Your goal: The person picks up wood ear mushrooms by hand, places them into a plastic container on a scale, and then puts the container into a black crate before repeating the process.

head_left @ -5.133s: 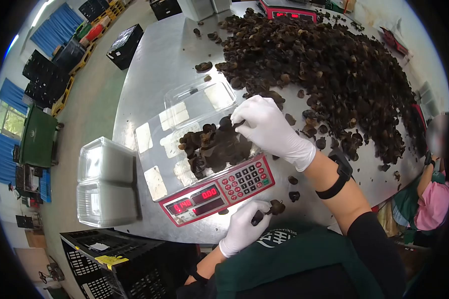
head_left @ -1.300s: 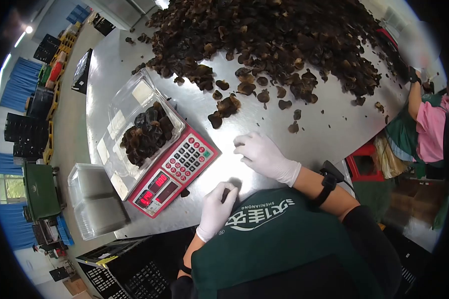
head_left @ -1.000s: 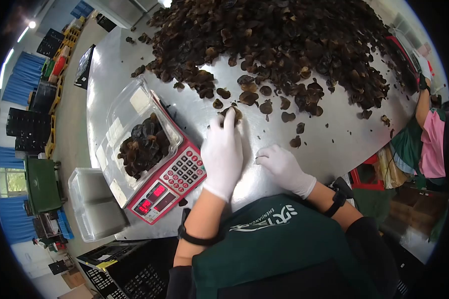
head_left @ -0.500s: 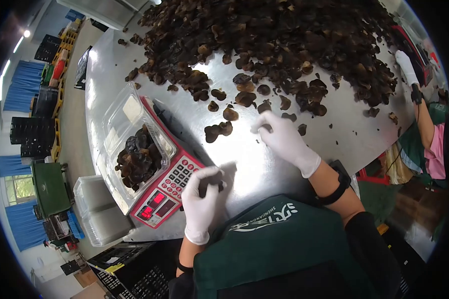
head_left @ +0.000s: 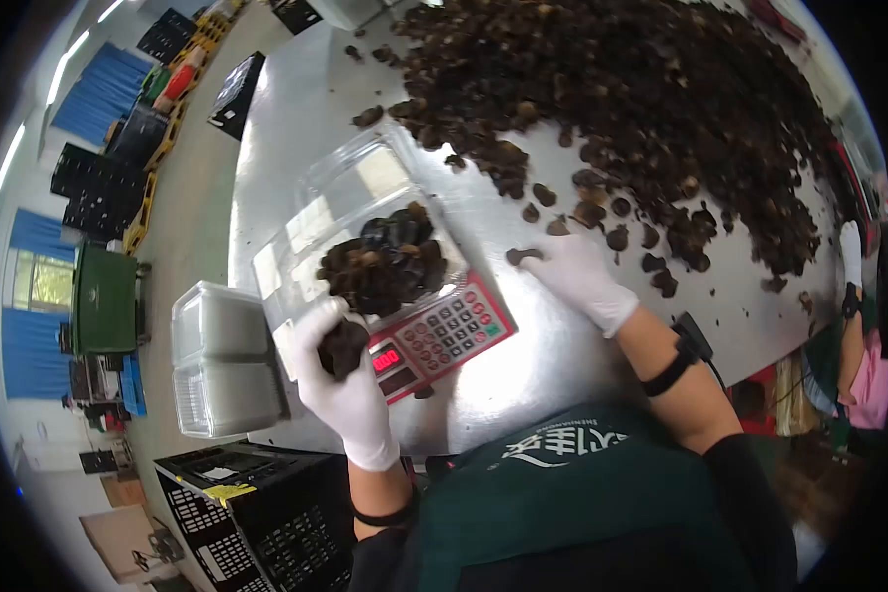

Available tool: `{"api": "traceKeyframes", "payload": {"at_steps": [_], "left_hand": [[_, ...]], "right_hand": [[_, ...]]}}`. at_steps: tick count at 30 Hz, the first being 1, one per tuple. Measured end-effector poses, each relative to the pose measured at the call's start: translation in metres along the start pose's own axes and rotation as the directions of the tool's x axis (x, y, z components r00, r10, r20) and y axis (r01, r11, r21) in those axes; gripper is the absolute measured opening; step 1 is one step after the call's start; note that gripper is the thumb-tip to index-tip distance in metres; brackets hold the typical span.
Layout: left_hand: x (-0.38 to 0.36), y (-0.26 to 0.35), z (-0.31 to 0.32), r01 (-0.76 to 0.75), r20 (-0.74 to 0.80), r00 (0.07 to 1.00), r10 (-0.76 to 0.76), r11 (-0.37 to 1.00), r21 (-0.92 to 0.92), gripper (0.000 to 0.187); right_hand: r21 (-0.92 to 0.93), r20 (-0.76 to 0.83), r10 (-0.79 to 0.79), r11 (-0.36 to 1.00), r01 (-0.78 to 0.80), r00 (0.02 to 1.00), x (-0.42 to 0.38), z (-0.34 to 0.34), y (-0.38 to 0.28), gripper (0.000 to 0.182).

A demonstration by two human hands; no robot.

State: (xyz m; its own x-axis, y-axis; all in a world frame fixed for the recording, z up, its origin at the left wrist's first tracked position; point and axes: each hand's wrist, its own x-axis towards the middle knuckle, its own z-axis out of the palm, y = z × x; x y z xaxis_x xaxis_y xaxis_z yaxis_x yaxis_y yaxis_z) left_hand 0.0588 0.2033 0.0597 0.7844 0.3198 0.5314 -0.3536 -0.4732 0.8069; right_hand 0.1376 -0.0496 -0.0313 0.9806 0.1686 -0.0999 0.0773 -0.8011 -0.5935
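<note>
My left hand [head_left: 350, 395], in a white glove, is curled around dark wood ear mushroom [head_left: 343, 349] beside the display of the red scale [head_left: 459, 326]. On the scale sits an open clear plastic clamshell box [head_left: 316, 222] holding a heap of wood ear mushrooms [head_left: 385, 261]. My right hand [head_left: 584, 281], gloved in white too, is over the metal table, its fingertips closed on a small brown wood ear piece [head_left: 525, 256]. Several loose pieces [head_left: 590, 212] lie just beyond it.
A large pile of wood ears [head_left: 622, 89] covers the table's far side. Stacked clear boxes [head_left: 222, 360] stand at the left edge, above a black crate [head_left: 266, 523]. A co-worker's gloved hand [head_left: 851, 252] is at far right.
The view has turned, so the scale and table appear shifted right. My left hand has moved toward the box with its wood ear. My right fingers have come onto a loose piece.
</note>
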Motion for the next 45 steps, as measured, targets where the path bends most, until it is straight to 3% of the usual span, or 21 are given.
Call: {"api": "traceKeyframes", "payload": {"at_steps": [1, 3, 4, 5, 7, 9, 11, 13, 14, 17, 19, 21, 25, 27, 28, 30, 32, 34, 37, 41, 45], "left_hand": [[0.015, -0.013, -0.003, -0.107, -0.018, 0.994, 0.112, 0.981, 0.164, 0.048], [0.032, -0.033, -0.002, -0.076, 0.003, 0.997, 0.076, 0.991, 0.109, 0.052], [0.038, -0.029, 0.0, -0.043, 0.099, 0.995, 0.03, 0.99, 0.133, 0.057], [0.042, -0.034, -0.002, -0.126, 0.267, 0.962, 0.053, 0.956, 0.264, 0.063], [0.04, -0.034, -0.002, -0.179, 0.354, 0.934, 0.038, 0.909, 0.375, 0.074], [0.037, -0.033, -0.005, -0.118, 0.344, 0.939, 0.015, 0.952, 0.281, 0.078], [0.034, -0.03, -0.011, -0.057, 0.346, 0.938, -0.008, 0.982, 0.178, 0.083], [0.033, -0.025, -0.011, -0.034, 0.4, 0.915, -0.053, 0.978, 0.206, 0.087], [0.033, -0.03, -0.01, -0.055, 0.42, 0.907, -0.029, 0.981, 0.186, 0.085], [0.032, -0.026, -0.007, -0.229, 0.454, 0.891, 0.011, 0.875, 0.427, 0.082], [0.032, -0.026, -0.007, -0.406, 0.56, 0.828, 0.017, 0.707, 0.579, 0.08], [0.03, -0.02, -0.006, -0.423, 0.559, 0.829, 0.017, 0.673, 0.607, 0.08], [0.028, -0.031, -0.016, -0.164, 0.401, 0.915, 0.038, 0.945, 0.283, 0.074], [0.025, -0.034, -0.027, -0.111, 0.315, 0.948, 0.036, 0.968, 0.225, 0.068], [0.026, -0.031, -0.033, -0.141, 0.288, 0.956, 0.051, 0.943, 0.303, 0.06], [0.029, -0.038, -0.049, -0.042, 0.128, 0.992, 0.008, 0.962, 0.27, 0.054], [0.034, -0.029, -0.069, 0.094, 0.013, 0.995, -0.1, 0.97, 0.224, 0.052], [0.041, -0.019, -0.088, 0.082, -0.032, 0.997, -0.076, 0.957, 0.278, 0.052], [0.046, -0.01, -0.109, 0.045, -0.063, 0.998, -0.025, 0.937, 0.348, 0.053], [0.064, 0.002, -0.11, 0.05, -0.056, 0.998, -0.038, 0.971, 0.232, 0.051], [0.111, -0.019, -0.101, 0.083, -0.015, 0.996, -0.083, 0.932, 0.353, 0.044]], "right_hand": [[-0.012, -0.002, -0.02, 1.0, 0.02, 1.0, 0.001, -0.012, -0.013, 0.02], [0.335, -0.13, 0.05, 0.942, -0.003, 0.99, -0.001, -0.034, -0.031, 0.026], [0.37, -0.149, -0.002, 0.927, 0.057, 0.989, 0.002, -0.048, -0.047, 0.031], [0.357, -0.156, -0.001, 0.932, 0.057, 0.988, 0.005, -0.055, -0.064, 0.031], [0.31, -0.419, -0.314, 0.833, 0.459, 0.852, 0.017, -0.058, -0.1, 0.03], [0.075, -0.45, -0.532, 0.778, 0.624, 0.717, 0.034, -0.047, -0.127, 0.025], [-0.027, -0.238, -0.632, 0.764, 0.645, 0.738, 0.044, -0.035, -0.154, 0.022], [-0.172, -0.149, -0.658, 0.752, 0.636, 0.738, 0.058, 0.006, -0.154, 0.024], [-0.094, -0.222, -0.658, 0.749, 0.655, 0.72, 0.057, 0.01, -0.156, 0.028], [0.032, -0.467, -0.612, 0.71, 0.704, 0.638, 0.045, 0.002, -0.151, 0.038], [0.125, -0.464, -0.508, 0.773, 0.621, 0.726, 0.029, -0.027, -0.136, 0.035], [0.102, -0.534, -0.428, 0.823, 0.558, 0.729, 0.034, -0.034, -0.094, 0.03], [0.023, -0.463, -0.119, 0.989, 0.146, 0.878, 0.02, -0.042, 0.007, 0.028], [-0.164, -0.369, -0.123, 0.984, 0.066, 0.921, 0.013, -0.02, 0.064, 0.026], [-0.118, -0.349, -0.125, 0.989, 0.088, 0.929, 0.01, -0.019, 0.072, 0.025], [-0.071, -0.483, -0.209, 0.977, 0.2, 0.85, 0.009, -0.007, 0.096, 0.024], [0.195, -0.378, 0.027, 0.979, 0.051, 0.925, 0.002, -0.026, 0.081, 0.026], [0.345, -0.38, 0.086, 0.937, 0.055, 0.921, 0.001, -0.037, 0.079, 0.028], [0.438, -0.409, 0.099, 0.893, 0.1, 0.907, -0.005, -0.049, 0.073, 0.028], [0.758, -0.218, 0.311, 0.651, -0.04, 0.925, -0.011, -0.058, 0.072, 0.028], [0.73, -0.197, 0.295, 0.681, -0.06, 0.935, -0.014, -0.065, 0.041, 0.024]]}}
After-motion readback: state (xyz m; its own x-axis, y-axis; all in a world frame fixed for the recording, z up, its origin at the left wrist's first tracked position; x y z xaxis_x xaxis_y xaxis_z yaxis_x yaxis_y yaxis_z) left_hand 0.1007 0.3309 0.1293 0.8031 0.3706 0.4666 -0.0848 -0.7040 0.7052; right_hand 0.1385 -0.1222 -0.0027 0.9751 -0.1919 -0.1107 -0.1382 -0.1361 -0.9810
